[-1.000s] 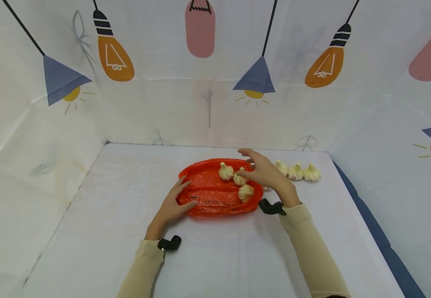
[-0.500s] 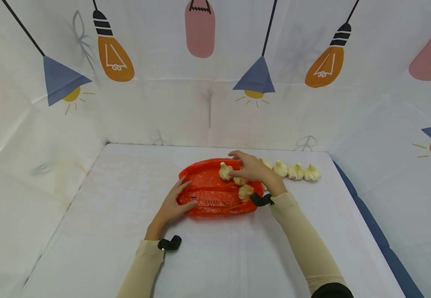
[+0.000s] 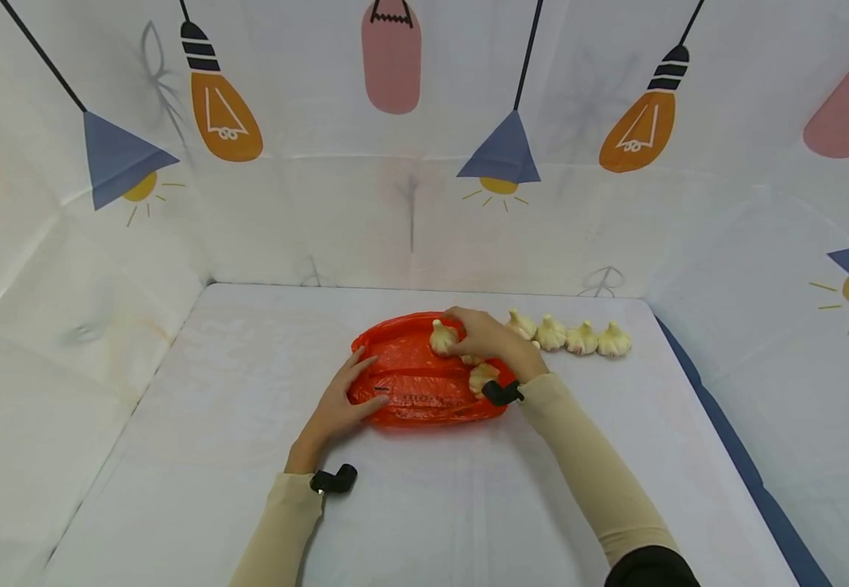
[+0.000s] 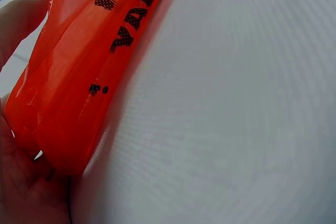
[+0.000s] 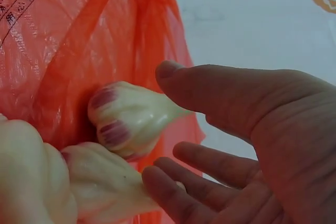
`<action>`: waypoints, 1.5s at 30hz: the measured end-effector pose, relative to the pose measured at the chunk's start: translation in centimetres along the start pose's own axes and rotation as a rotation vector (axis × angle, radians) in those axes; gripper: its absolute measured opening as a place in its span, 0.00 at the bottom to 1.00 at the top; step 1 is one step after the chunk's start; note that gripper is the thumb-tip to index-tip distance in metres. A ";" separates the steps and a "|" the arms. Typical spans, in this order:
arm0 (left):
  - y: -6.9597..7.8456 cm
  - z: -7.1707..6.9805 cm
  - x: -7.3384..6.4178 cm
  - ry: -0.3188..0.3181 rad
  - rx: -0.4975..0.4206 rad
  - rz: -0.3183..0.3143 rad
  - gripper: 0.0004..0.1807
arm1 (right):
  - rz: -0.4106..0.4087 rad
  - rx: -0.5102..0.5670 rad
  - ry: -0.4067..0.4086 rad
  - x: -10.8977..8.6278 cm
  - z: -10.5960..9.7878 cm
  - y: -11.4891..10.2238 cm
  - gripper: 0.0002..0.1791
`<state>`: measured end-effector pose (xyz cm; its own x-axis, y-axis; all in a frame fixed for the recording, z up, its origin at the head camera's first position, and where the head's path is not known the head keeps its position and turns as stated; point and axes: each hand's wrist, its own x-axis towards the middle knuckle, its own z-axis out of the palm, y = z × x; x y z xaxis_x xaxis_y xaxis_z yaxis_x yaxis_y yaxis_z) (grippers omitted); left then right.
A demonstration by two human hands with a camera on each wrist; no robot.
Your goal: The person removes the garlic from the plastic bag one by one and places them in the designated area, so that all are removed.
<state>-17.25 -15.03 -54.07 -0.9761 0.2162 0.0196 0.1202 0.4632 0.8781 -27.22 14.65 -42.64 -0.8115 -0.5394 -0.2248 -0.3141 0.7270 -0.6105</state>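
A red plastic bag (image 3: 402,359) lies spread on the table with a raised, rumpled rim. My left hand (image 3: 339,399) rests against its left end, thumb and fingers spread; in the left wrist view the bag (image 4: 79,77) lies against the fingers. Inside the bag's right half are garlic bulbs (image 3: 483,379). Over them reaches my right hand (image 3: 493,336), thumb and fingers apart around the neck of one purple-streaked garlic bulb (image 5: 128,119). A second bulb (image 5: 100,182) sits by its fingertips. Whether the fingers press on either bulb is unclear.
Several more garlic bulbs (image 3: 581,338) stand in a row right of the bag, partly behind the right hand. The white table (image 3: 424,522) meets a printed cloth backdrop (image 3: 307,212) at the back. A blue edge (image 3: 750,456) runs along the right side.
My right hand has moved left and lowered over the bulbs in the bag, uncovering more of the row at the right. The left hand and bag have stayed put.
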 end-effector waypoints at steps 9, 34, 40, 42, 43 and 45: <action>-0.2 0.0 0.0 0.003 0.004 0.015 0.43 | -0.043 0.000 -0.018 0.8 1.5 -0.6 0.33; -0.4 0.0 0.3 0.000 0.007 0.025 0.43 | -0.043 0.090 0.006 2.7 4.4 1.1 0.25; -0.3 0.0 0.3 0.002 0.008 0.030 0.43 | -0.052 0.107 0.028 2.5 4.5 1.2 0.25; -0.2 0.0 0.2 0.002 0.010 0.028 0.43 | -0.050 0.110 0.029 2.5 4.6 1.2 0.26; -0.2 0.0 0.2 0.002 0.012 0.025 0.43 | -0.049 0.111 0.029 2.5 4.6 1.2 0.26; -0.3 0.0 0.2 0.002 0.015 0.022 0.43 | -0.050 0.115 0.034 2.5 4.6 1.3 0.26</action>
<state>-17.49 -15.07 -54.31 -0.9736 0.2247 0.0403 0.1448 0.4712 0.8701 -27.36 12.31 -47.47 -0.8129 -0.5579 -0.1672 -0.2978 0.6449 -0.7039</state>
